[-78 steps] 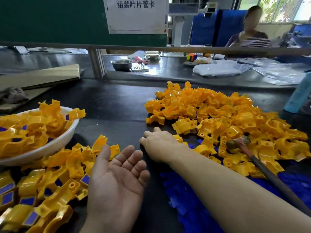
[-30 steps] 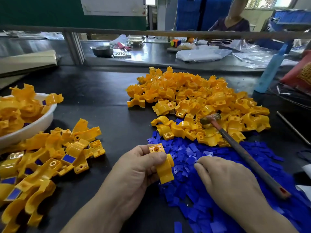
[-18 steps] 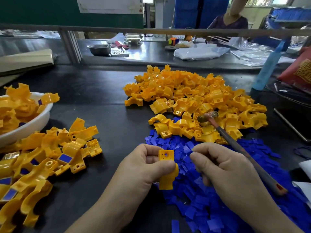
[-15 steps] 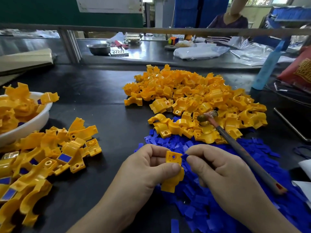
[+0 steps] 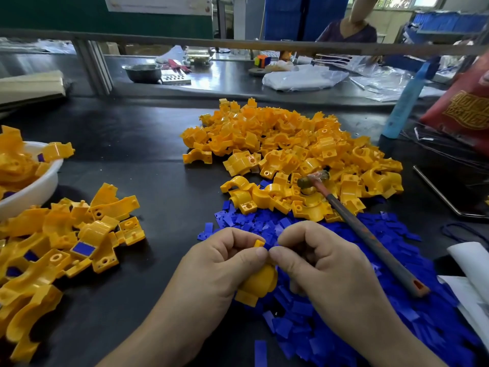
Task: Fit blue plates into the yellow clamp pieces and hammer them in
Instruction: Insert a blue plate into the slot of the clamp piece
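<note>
Clamp piece [image 5: 258, 284]: one yellow piece, held up just over the near edge of the blue heap [image 5: 344, 313], with only its top tab and rounded body showing between the hands.
Left hand [image 5: 219, 263]: wrapped round the clamp piece, thumb pressed up at the top tab.
Right hand [image 5: 325, 260]: thumb and forefinger pinched tight right against that tab. I'd bet there's a blue plate in there, but the fingertips cover it, so I can't say for sure.
Hammer [image 5: 370, 234]: lying untouched, head resting on the loose yellow pile [image 5: 291, 149], handle slanting across the blue heap.
Risk, crooked seat: if the plate goes in tilted, hammering would probably jam or crack it rather than seat it.
Risk, dropped plate: it's tiny and pinched at the tips. If it slips, it vanishes into the blue heap below.
Risk, hammer grab: pulling the hammer out could scatter the yellow pieces its head sits on.
Risk, fingers: the left thumb sits right where a blow would land.
Count, hands: two, both busy.
Count, hammers: one.
Count, clamps in hand: one.
Count, bowls: one white bowl [image 5: 39, 189], heaped with yellow pieces.
Count, piles: loose yellow, blue heap and the plated pile [image 5: 66, 242] on the left, all too many to count.
Count, other people: one, across the bench.
</note>
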The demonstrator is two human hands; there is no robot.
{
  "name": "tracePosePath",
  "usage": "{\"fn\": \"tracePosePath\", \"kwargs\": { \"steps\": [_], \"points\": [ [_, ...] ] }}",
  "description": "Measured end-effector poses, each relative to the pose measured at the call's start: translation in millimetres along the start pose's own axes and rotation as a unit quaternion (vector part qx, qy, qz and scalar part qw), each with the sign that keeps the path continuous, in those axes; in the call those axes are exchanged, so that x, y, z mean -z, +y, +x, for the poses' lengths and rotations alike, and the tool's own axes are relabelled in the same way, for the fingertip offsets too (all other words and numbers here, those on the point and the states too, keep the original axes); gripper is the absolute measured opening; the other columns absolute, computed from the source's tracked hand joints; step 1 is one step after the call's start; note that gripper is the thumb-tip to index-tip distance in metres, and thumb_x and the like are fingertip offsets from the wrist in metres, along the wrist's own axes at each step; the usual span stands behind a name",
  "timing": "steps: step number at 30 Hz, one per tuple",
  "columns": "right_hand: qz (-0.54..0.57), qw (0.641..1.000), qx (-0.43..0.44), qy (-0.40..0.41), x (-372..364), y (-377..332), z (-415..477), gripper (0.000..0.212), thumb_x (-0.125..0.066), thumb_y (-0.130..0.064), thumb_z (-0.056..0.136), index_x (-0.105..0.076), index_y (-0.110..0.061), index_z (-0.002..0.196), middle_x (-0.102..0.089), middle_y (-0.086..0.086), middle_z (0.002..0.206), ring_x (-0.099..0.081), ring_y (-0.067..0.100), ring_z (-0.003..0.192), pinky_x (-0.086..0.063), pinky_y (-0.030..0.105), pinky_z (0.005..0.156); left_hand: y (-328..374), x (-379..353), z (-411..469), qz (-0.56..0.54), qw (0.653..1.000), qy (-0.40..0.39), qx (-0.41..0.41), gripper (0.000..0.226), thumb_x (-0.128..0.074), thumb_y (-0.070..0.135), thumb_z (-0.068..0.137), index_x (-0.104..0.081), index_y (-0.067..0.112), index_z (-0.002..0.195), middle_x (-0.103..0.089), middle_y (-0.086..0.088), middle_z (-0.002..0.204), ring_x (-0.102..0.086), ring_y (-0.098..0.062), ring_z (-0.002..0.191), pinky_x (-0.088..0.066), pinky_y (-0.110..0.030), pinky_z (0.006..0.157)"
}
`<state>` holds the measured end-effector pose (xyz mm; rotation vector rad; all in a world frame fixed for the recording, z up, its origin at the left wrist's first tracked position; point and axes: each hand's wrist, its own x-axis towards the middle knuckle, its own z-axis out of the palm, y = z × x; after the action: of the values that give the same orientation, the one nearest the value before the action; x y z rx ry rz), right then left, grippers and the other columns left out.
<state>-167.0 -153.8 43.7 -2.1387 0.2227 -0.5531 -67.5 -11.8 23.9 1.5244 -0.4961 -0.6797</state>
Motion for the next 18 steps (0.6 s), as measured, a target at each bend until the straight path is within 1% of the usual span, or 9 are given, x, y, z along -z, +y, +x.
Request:
{"fn": "tracePosePath", "kwargs": {
  "steps": [1,3,6,8,11,13,15,16,18],
  "points": [
    [-0.004,1.0,0.007,0.004,-0.7,-0.2,0.0,0.024,-0.054,-0.055,0.072,-0.059,-0.038,0.088,-0.063,-0.017,0.08,-0.062,0.003,0.068,-0.048,0.01,0.054,-0.3,-0.3,0.6,-0.005,1.0,0.0,0.003,0.036,-0.071,0.052,0.057,-0.075,0.034,0.087,-0.077,-0.001,0.087,-0.074,-0.016,0.077,-0.054,-0.02,0.06],
    [-0.043,0.998,0.047,0.017,-2.0,0.0,-0.2,0.016,-0.056,-0.048,0.079,-0.063,-0.034,0.085,-0.062,-0.015,0.08,-0.062,0.004,0.074,-0.049,0.011,0.058,-0.6,-0.1,1.6,-0.021,1.0,0.004,0.014,0.038,-0.073,0.051,0.052,-0.076,0.034,0.086,-0.077,-0.002,0.087,-0.075,-0.017,0.078,-0.055,-0.022,0.061],
    [-0.084,0.992,0.096,0.02,-2.9,2.3,-0.8,0.005,-0.061,-0.033,0.086,-0.065,-0.03,0.089,-0.06,-0.017,0.081,-0.061,0.005,0.082,-0.049,0.012,0.063,-0.8,0.2,3.7,-0.036,0.999,0.002,0.026,0.039,-0.074,0.049,0.048,-0.076,0.036,0.084,-0.078,-0.002,0.089,-0.075,-0.019,0.081,-0.058,-0.026,0.063],
    [-0.097,0.989,0.106,0.014,-2.8,4.6,-0.9,0.006,-0.064,-0.025,0.088,-0.065,-0.028,0.092,-0.06,-0.016,0.085,-0.06,0.004,0.084,-0.05,0.015,0.067,-1.7,0.7,4.2,-0.042,0.999,0.002,0.026,0.038,-0.074,0.049,0.049,-0.076,0.035,0.085,-0.078,-0.004,0.09,-0.075,-0.021,0.083,-0.058,-0.03,0.065],
    [-0.097,0.988,0.12,0.007,-2.4,6.3,-0.2,0.008,-0.063,-0.022,0.09,-0.066,-0.026,0.096,-0.061,-0.015,0.089,-0.06,0.005,0.086,-0.051,0.017,0.07,-2.8,0.8,4.4,-0.047,0.999,0.003,0.027,0.039,-0.074,0.049,0.049,-0.077,0.033,0.085,-0.078,-0.006,0.091,-0.075,-0.024,0.084,-0.058,-0.035,0.069],
    [-0.092,0.987,0.129,0.002,-2.2,5.9,0.7,0.01,-0.061,-0.023,0.09,-0.067,-0.026,0.098,-0.06,-0.015,0.09,-0.06,0.004,0.087,-0.05,0.015,0.07,-3.9,0.9,4.4,-0.054,0.998,0.0,0.031,0.039,-0.075,0.048,0.05,-0.077,0.031,0.086,-0.078,-0.008,0.091,-0.074,-0.027,0.085,-0.059,-0.038,0.07],
    [-0.089,0.986,0.138,0.0,-1.6,5.8,1.4,0.01,-0.06,-0.025,0.091,-0.067,-0.026,0.099,-0.058,-0.014,0.09,-0.059,0.005,0.086,-0.05,0.015,0.069,-5.3,1.7,4.6,-0.062,0.997,-0.005,0.043,0.039,-0.077,0.046,0.052,-0.078,0.028,0.087,-0.077,-0.012,0.092,-0.073,-0.031,0.087,-0.059,-0.043,0.076],
    [-0.086,0.986,0.141,-0.002,-1.2,5.8,1.5,0.01,-0.06,-0.024,0.091,-0.067,-0.025,0.099,-0.058,-0.014,0.09,-0.059,0.006,0.084,-0.05,0.016,0.068,-5.9,2.0,4.9,-0.068,0.996,-0.011,0.05,0.04,-0.078,0.044,0.054,-0.078,0.025,0.089,-0.076,-0.014,0.094,-0.073,-0.032,0.087,-0.059,-0.044,0.076],
    [-0.083,0.986,0.143,-0.006,-0.9,6.2,2.1,0.011,-0.061,-0.021,0.091,-0.067,-0.024,0.1,-0.056,-0.013,0.088,-0.059,0.008,0.083,-0.05,0.018,0.066,-7.0,2.7,4.9,-0.077,0.995,-0.024,0.065,0.04,-0.08,0.042,0.055,-0.078,0.023,0.09,-0.076,-0.016,0.095,-0.072,-0.031,0.086,-0.059,-0.039,0.072]
  ]
}}
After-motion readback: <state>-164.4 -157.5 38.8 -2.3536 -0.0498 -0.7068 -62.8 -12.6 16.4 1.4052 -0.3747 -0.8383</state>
